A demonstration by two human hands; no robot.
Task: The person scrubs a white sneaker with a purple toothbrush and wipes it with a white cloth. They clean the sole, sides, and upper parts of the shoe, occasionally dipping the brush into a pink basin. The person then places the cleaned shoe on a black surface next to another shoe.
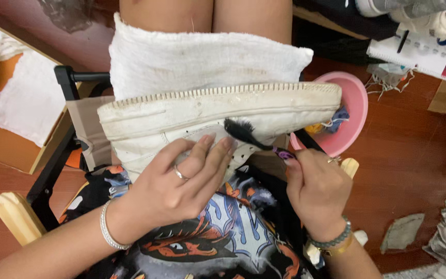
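Reddish wood floor (403, 155) all round, with one cardboard box (6, 150) of white cloth at left and one white notebook-like pad (424, 51) with a red-blue edge strip at top right. One white sneaker (207, 116) lies sideways on one white towel (197, 59) over the person's lap, one pink bowl (354, 111) just beyond its toe. Left hand (179, 188) presses spread fingers flat on the sneaker's side; right hand (318, 188) has fingers clamped on one black-bristled toothbrush (254, 137), bristles touching the sneaker.
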